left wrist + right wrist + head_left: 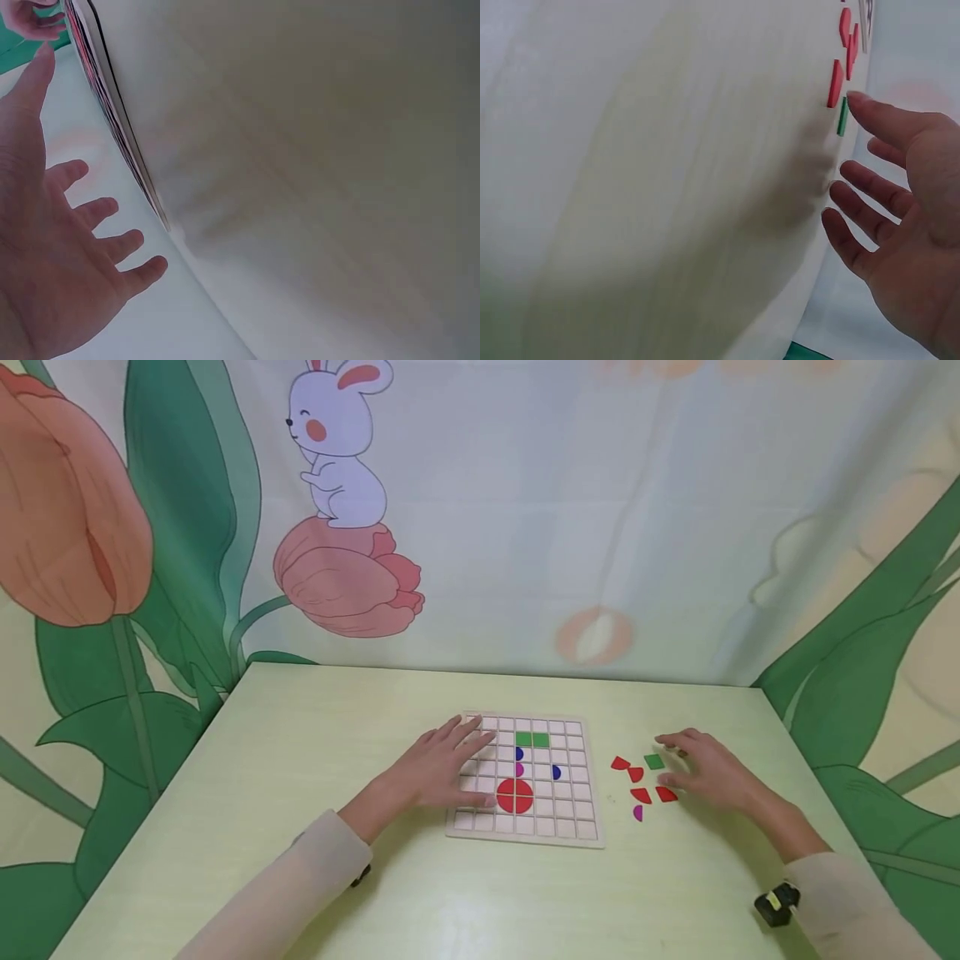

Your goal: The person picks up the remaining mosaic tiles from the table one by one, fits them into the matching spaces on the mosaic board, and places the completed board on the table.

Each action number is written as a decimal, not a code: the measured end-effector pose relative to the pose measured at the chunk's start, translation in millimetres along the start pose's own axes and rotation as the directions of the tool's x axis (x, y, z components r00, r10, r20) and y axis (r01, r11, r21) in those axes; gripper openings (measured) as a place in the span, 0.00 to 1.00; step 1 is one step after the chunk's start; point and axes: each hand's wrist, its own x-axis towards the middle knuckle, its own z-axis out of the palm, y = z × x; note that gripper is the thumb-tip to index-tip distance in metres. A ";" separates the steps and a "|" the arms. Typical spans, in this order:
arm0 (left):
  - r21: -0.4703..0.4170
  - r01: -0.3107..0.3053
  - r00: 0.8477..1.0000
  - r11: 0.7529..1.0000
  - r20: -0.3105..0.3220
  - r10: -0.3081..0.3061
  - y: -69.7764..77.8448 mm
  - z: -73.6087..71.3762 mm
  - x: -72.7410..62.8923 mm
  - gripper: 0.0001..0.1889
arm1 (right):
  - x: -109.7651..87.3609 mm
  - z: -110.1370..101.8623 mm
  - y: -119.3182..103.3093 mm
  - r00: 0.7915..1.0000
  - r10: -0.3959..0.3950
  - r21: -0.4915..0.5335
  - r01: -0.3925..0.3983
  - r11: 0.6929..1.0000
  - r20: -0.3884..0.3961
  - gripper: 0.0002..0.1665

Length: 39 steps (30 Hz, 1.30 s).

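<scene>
A white square grid board [570, 831] lies on the table. Over its left side my left hand [442, 768] spreads its fingers, holding nothing. On the board are two green squares [532, 740], dark blue half-circles [557, 772], a magenta half-circle [519, 770] and a red circle of quarter pieces [515, 796]. To the right, my right hand [708, 772] hovers beside the loose pieces, fingers apart and nothing in them. Nearest it are a green square [655, 762] and a red quarter piece [666, 794]. In the right wrist view the thumb is close to the green square [843, 117].
More loose red pieces [641, 796] and a magenta half-circle [638, 812] lie between board and right hand. The pale table [337, 710] meets a printed curtain [487, 527] at its back edge. A black device [777, 904] sits at the right wrist.
</scene>
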 end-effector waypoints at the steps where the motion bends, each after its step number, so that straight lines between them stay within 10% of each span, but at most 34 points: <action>1: 0.002 0.003 1.000 1.000 0.015 -0.003 0.7 0.4 0.9 0.56 | 1.4 1.3 2.7 1.000 -0.006 -0.003 0.006 1.000 -0.002 0.38; 14: -0.002 0.030 0.989 1.000 0.143 -0.029 5.0 4.2 2.9 0.59 | 12.7 13.7 10.3 0.995 0.101 0.136 -0.098 0.986 -0.012 0.14; 39: -0.025 0.056 0.980 0.998 0.191 -0.050 10.6 -2.0 -1.2 0.57 | 12.8 12.8 -1.1 0.992 0.118 0.157 -0.112 0.981 -0.032 0.11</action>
